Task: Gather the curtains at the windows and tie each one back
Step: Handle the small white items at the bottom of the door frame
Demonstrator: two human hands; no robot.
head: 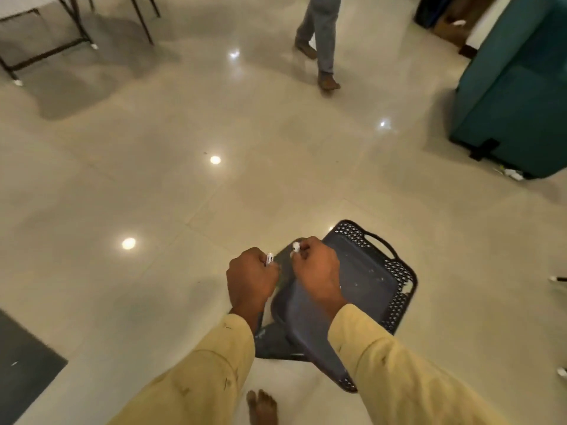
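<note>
**A:** Bare foot [262,406] sat at the frame bottom, yellow sleeves [214,363] above it, both hands over a dark plastic chair [368,280].

**B:** Hand state?

**A:** Both were closed. The left hand [250,279] gripped a small white tube [269,258]. The right hand [317,271] pinched a smaller white piece [296,246] just beside it. It looked like a pen and its cap; couldn't confirm.

**B:** Curtains?

**A:** Not in frame, and no window either. Just glossy floor [184,179], a teal sofa [515,102] far right, a folding table [18,7] top left and someone's legs [322,41] walking up top.

**B:** So tying hadn't begun?

**A:** My read: no, this was prep. The hands were likely held close because the two pieces mate. The chair was possibly there for reach, but that's a guess.
</note>
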